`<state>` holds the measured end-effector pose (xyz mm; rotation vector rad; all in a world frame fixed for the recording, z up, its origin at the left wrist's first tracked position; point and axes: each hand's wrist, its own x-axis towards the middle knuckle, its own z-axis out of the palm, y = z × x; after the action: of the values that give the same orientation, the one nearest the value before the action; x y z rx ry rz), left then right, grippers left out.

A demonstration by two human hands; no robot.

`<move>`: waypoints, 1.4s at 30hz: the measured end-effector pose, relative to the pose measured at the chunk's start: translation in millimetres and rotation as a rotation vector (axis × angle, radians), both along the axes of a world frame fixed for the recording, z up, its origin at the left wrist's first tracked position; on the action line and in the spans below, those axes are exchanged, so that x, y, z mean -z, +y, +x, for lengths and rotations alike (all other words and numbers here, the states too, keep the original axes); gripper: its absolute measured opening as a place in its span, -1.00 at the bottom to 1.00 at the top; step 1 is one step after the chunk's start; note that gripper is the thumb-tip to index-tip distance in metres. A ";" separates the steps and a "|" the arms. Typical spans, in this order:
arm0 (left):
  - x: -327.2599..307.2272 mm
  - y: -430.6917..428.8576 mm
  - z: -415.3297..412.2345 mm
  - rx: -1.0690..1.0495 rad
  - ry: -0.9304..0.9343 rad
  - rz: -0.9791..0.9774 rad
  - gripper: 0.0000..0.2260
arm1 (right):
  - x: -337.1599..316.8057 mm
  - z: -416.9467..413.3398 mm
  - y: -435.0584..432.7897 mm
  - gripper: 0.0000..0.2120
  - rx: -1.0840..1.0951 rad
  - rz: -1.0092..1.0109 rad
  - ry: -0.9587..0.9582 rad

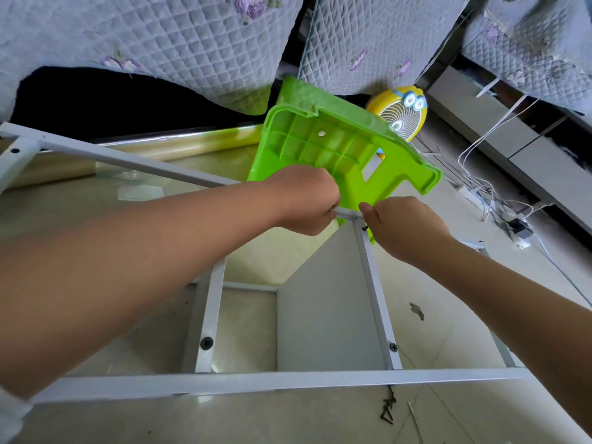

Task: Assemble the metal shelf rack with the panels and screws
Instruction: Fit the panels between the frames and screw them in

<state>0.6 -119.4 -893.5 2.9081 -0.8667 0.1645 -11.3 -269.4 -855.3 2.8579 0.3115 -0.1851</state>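
Tiled floor, white rack frame; left hand fingers wrapped round rail, right hand pinching screw.

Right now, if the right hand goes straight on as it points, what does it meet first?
The frame corner, which the right hand seems to be touching. Past that, the left hand; depth is unclear.

Two bare arms and hands in view

The left hand and the right hand are shown bare, as are both forearms. A patch of pale whitish fabric is glimpsed beside the left arm at the lower left corner; whether it is a sleeve cannot be told.
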 end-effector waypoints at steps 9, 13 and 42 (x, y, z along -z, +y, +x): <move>4.8 1.9 2.7 0.004 0.020 -0.018 -0.73 | -24.6 0.7 -10.8 -0.63 -0.058 0.164 -0.014; 4.3 1.1 1.8 0.023 0.015 0.005 -0.78 | -28.1 2.2 -25.6 -0.76 -0.383 0.295 0.073; 6.5 0.1 4.2 0.048 -0.053 0.039 -0.73 | -20.1 -4.5 0.3 -0.77 -0.446 -0.153 0.081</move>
<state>4.8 -119.4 -900.0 2.9284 -0.9581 0.2233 -15.8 -269.0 -835.2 2.5554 0.8946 -0.2242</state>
